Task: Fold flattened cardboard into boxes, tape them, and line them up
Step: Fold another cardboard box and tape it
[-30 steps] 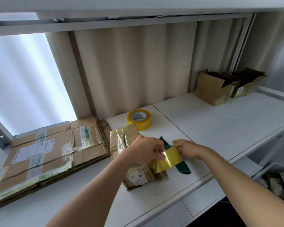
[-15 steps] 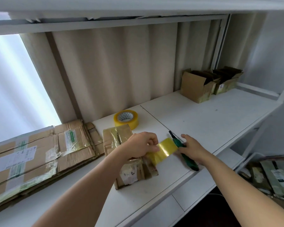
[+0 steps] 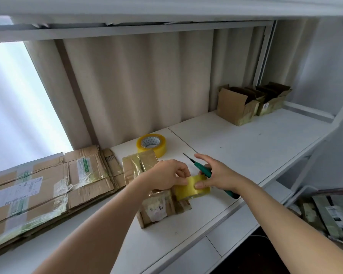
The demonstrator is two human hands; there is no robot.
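Note:
A small flattened, taped cardboard box (image 3: 156, 208) lies on the white shelf (image 3: 246, 147) in front of me. A short strip of yellow tape (image 3: 188, 189) stretches off its right side. My left hand (image 3: 166, 176) rests over the box and pinches the strip's left end. My right hand (image 3: 216, 175) grips a green-handled knife (image 3: 198, 167), blade pointing away to the upper left, and its thumb presses on the strip's right end. A yellow tape roll (image 3: 151, 144) lies flat just behind the box.
A stack of flattened cardboard (image 3: 48, 184) lies at the left of the shelf. Two open-topped brown boxes (image 3: 236, 103) (image 3: 273, 99) stand side by side at the back right. More flat cardboard (image 3: 329, 212) sits below the shelf at the right.
My right hand has picked the green knife up off the shelf and brought it to the tape strip. My left hand has kept hold of the strip on the box.

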